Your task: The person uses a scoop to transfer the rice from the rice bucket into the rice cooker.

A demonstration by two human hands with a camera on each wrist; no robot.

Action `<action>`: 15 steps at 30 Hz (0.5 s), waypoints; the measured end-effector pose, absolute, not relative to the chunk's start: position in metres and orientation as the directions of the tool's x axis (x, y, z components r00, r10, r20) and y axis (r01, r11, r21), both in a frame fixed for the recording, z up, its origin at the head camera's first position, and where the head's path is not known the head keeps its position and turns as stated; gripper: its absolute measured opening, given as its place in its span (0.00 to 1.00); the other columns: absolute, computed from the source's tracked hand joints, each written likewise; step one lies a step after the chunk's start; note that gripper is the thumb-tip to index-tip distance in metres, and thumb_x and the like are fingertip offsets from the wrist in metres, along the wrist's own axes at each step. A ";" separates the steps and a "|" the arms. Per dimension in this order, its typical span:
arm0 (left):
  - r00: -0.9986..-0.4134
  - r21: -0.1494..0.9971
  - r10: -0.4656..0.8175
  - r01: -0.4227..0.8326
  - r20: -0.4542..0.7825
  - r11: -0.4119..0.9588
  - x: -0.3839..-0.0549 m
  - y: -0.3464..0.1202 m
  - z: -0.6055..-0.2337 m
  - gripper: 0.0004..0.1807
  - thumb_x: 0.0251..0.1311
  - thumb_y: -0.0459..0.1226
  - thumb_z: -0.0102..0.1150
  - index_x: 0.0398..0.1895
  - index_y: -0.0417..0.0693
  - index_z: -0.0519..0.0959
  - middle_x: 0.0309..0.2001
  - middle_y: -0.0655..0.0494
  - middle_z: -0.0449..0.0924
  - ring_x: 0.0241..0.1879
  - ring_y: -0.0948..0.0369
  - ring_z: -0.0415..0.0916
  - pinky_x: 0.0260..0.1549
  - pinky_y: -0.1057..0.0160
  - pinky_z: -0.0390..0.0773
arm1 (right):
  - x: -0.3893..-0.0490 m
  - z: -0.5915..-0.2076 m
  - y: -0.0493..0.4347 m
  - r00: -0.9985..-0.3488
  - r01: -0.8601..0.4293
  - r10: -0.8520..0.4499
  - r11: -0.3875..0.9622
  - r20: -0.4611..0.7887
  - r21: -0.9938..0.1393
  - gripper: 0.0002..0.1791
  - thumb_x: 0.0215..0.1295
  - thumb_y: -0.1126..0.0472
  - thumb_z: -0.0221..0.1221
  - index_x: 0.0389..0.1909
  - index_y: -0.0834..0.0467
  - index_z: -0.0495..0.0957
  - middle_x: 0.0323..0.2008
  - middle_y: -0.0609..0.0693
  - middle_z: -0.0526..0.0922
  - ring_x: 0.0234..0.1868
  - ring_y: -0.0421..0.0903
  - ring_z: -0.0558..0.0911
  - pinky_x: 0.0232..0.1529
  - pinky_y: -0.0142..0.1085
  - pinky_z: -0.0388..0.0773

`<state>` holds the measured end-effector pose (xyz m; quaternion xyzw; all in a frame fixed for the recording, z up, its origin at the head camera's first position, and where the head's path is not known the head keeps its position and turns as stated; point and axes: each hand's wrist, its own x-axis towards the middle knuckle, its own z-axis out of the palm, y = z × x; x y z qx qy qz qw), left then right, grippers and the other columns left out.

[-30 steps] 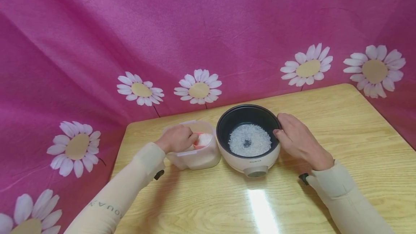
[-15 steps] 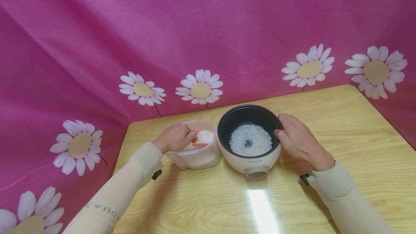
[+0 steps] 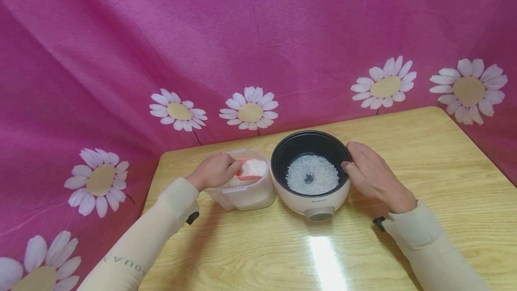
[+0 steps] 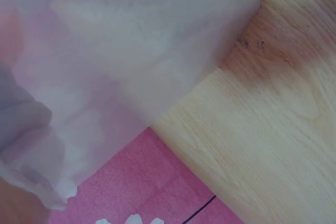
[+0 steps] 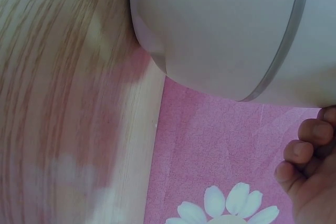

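Note:
In the head view my left hand (image 3: 215, 170) grips a red scoop (image 3: 251, 177) heaped with white rice. The scoop's handle is hidden in the fingers. Its bowl sits within the mouth of a translucent plastic container (image 3: 258, 196) holding more rice. To the right stands a cream electric cooker (image 3: 282, 196) with a black inner pot and a front knob. A layer of rice (image 3: 312, 175) covers much of the pot's bottom, with a dark bare spot near its middle. My right hand (image 3: 371, 173) holds the cooker's right rim, thumb over the edge. Curled fingers (image 5: 300, 151) show beside the cooker's wall in the right wrist view.
Container and cooker stand side by side on a light wooden table (image 3: 258, 246). A magenta cloth (image 3: 250, 35) with printed daisies hangs close behind the table and along its left side. A bright reflection lies on the wood in front of the cooker.
My left hand has drawn slightly left and up, and the rice-filled scoop has come further into view above the rice in the container. The right hand has stayed on the cooker's rim.

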<state>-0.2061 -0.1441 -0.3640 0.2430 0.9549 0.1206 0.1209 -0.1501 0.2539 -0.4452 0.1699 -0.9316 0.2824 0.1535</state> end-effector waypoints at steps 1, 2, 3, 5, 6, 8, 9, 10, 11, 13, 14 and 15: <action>-0.854 0.294 0.491 0.431 -0.173 0.853 -0.206 -0.145 -0.363 0.21 0.70 0.42 0.42 0.17 0.53 0.76 0.18 0.62 0.60 0.23 0.62 0.61 0.32 0.62 0.66 | -0.150 -0.445 0.254 -0.896 -0.402 -0.230 0.783 0.380 -0.475 0.03 0.67 0.62 0.50 0.37 0.57 0.68 0.29 0.49 0.67 0.34 0.44 0.68 0.37 0.37 0.65; -0.856 0.295 0.488 0.428 -0.172 0.855 -0.206 -0.145 -0.363 0.21 0.70 0.43 0.42 0.19 0.53 0.78 0.18 0.62 0.60 0.23 0.62 0.62 0.33 0.62 0.67 | -0.151 -0.445 0.254 -0.897 -0.401 -0.230 0.784 0.378 -0.475 0.03 0.67 0.62 0.50 0.37 0.57 0.68 0.29 0.49 0.67 0.34 0.44 0.68 0.37 0.38 0.65; -0.858 0.295 0.484 0.423 -0.173 0.857 -0.206 -0.146 -0.363 0.21 0.70 0.43 0.42 0.20 0.53 0.80 0.18 0.62 0.61 0.23 0.62 0.63 0.34 0.62 0.67 | -0.151 -0.445 0.254 -0.898 -0.400 -0.230 0.784 0.376 -0.475 0.03 0.67 0.62 0.50 0.38 0.57 0.68 0.29 0.49 0.68 0.34 0.45 0.68 0.37 0.38 0.66; -0.861 0.297 0.478 0.416 -0.175 0.859 -0.207 -0.147 -0.363 0.21 0.70 0.43 0.42 0.21 0.53 0.80 0.18 0.62 0.60 0.23 0.62 0.63 0.34 0.61 0.68 | -0.151 -0.445 0.254 -0.900 -0.397 -0.229 0.785 0.371 -0.476 0.03 0.67 0.62 0.50 0.38 0.57 0.68 0.30 0.50 0.68 0.34 0.45 0.68 0.37 0.38 0.66; -0.862 0.296 0.477 0.417 -0.172 0.859 -0.207 -0.148 -0.363 0.21 0.70 0.43 0.42 0.21 0.53 0.81 0.17 0.62 0.60 0.23 0.62 0.63 0.34 0.61 0.68 | -0.151 -0.445 0.254 -0.900 -0.396 -0.230 0.785 0.369 -0.476 0.03 0.67 0.62 0.50 0.38 0.57 0.68 0.30 0.50 0.68 0.34 0.45 0.68 0.37 0.38 0.66; -0.863 0.296 0.476 0.416 -0.169 0.860 -0.207 -0.149 -0.362 0.22 0.70 0.43 0.41 0.20 0.54 0.79 0.17 0.62 0.60 0.23 0.62 0.62 0.33 0.62 0.67 | -0.151 -0.445 0.254 -0.902 -0.393 -0.231 0.787 0.364 -0.475 0.03 0.68 0.62 0.50 0.38 0.57 0.68 0.30 0.50 0.68 0.34 0.45 0.68 0.37 0.38 0.66; -0.864 0.301 0.474 0.412 -0.171 0.860 -0.206 -0.149 -0.362 0.22 0.70 0.43 0.41 0.18 0.54 0.77 0.17 0.62 0.59 0.22 0.63 0.60 0.32 0.62 0.66 | -0.151 -0.445 0.254 -0.903 -0.391 -0.230 0.787 0.362 -0.477 0.03 0.68 0.61 0.50 0.39 0.57 0.68 0.30 0.50 0.68 0.34 0.45 0.68 0.37 0.38 0.66; -0.865 0.306 0.473 0.410 -0.170 0.859 -0.206 -0.150 -0.361 0.22 0.71 0.43 0.41 0.17 0.54 0.75 0.16 0.62 0.58 0.21 0.63 0.59 0.31 0.62 0.65 | -0.151 -0.445 0.254 -0.905 -0.390 -0.230 0.787 0.359 -0.479 0.03 0.68 0.61 0.50 0.39 0.57 0.68 0.30 0.50 0.68 0.34 0.45 0.69 0.37 0.38 0.66; -0.866 0.312 0.471 0.406 -0.170 0.859 -0.206 -0.150 -0.361 0.22 0.71 0.43 0.41 0.15 0.54 0.73 0.16 0.62 0.58 0.21 0.63 0.58 0.30 0.62 0.64 | -0.151 -0.445 0.254 -0.905 -0.389 -0.230 0.787 0.357 -0.479 0.03 0.68 0.61 0.50 0.39 0.57 0.68 0.30 0.50 0.68 0.35 0.45 0.69 0.37 0.38 0.66; -0.868 0.321 0.467 0.399 -0.169 0.859 -0.205 -0.151 -0.359 0.23 0.71 0.43 0.41 0.13 0.55 0.68 0.16 0.62 0.56 0.20 0.63 0.55 0.28 0.63 0.62 | -0.151 -0.445 0.254 -0.905 -0.390 -0.231 0.786 0.357 -0.480 0.04 0.68 0.61 0.51 0.39 0.57 0.68 0.30 0.50 0.68 0.35 0.45 0.69 0.38 0.39 0.67; -0.870 0.323 0.465 0.398 -0.166 0.859 -0.205 -0.151 -0.358 0.23 0.71 0.43 0.41 0.13 0.55 0.67 0.15 0.62 0.56 0.20 0.63 0.55 0.28 0.63 0.62 | -0.151 -0.445 0.254 -0.904 -0.391 -0.231 0.786 0.359 -0.479 0.03 0.68 0.62 0.51 0.39 0.57 0.68 0.30 0.50 0.68 0.35 0.45 0.69 0.38 0.39 0.67; -0.871 0.322 0.465 0.399 -0.161 0.859 -0.205 -0.152 -0.358 0.24 0.71 0.43 0.41 0.12 0.55 0.65 0.15 0.62 0.56 0.20 0.63 0.54 0.28 0.63 0.62 | -0.152 -0.445 0.254 -0.904 -0.392 -0.231 0.786 0.360 -0.479 0.03 0.68 0.62 0.51 0.39 0.57 0.68 0.30 0.50 0.68 0.35 0.45 0.69 0.38 0.39 0.67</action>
